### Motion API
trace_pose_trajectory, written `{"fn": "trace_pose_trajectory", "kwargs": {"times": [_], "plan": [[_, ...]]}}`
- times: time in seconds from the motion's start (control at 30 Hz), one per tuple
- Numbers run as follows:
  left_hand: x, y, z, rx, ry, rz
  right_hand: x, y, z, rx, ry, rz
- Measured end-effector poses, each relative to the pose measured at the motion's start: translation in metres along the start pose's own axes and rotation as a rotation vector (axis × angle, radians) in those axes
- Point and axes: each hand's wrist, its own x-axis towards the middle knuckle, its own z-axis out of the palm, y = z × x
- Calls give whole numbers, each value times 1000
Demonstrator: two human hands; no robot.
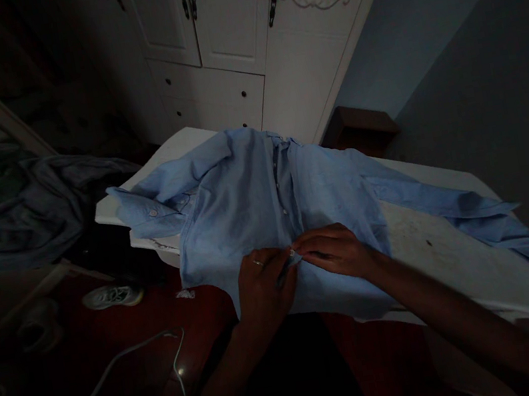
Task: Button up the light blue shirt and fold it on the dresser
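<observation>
A light blue button-up shirt (253, 193) lies spread face up on a white table (456, 254), its sleeves stretched out to the left and right. Both my hands meet at the lower end of the button strip. My left hand (264, 286), with a ring on one finger, pinches the shirt's front edge. My right hand (337, 250) pinches the opposite edge right beside it, fingertips touching near a button.
A white wardrobe (237, 33) with drawers stands behind the table. Dark crumpled cloth (18, 212) lies on the left. On the reddish floor are a shoe (113, 295) and a white cable (120, 364). A brown box (358, 121) sits by the wall.
</observation>
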Motion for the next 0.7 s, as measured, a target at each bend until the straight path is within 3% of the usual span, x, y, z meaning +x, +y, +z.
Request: {"fn": "trace_pose_trajectory", "kwargs": {"times": [0.17,0.4,0.7], "plan": [[-3,2,3,16,42,-1,1,1,-1,109,12,66],[-2,5,9,86,40,-34,-1,7,-2,136,-77,177],[-5,1,13,97,101,18,-5,6,-1,116,-97,110]]}}
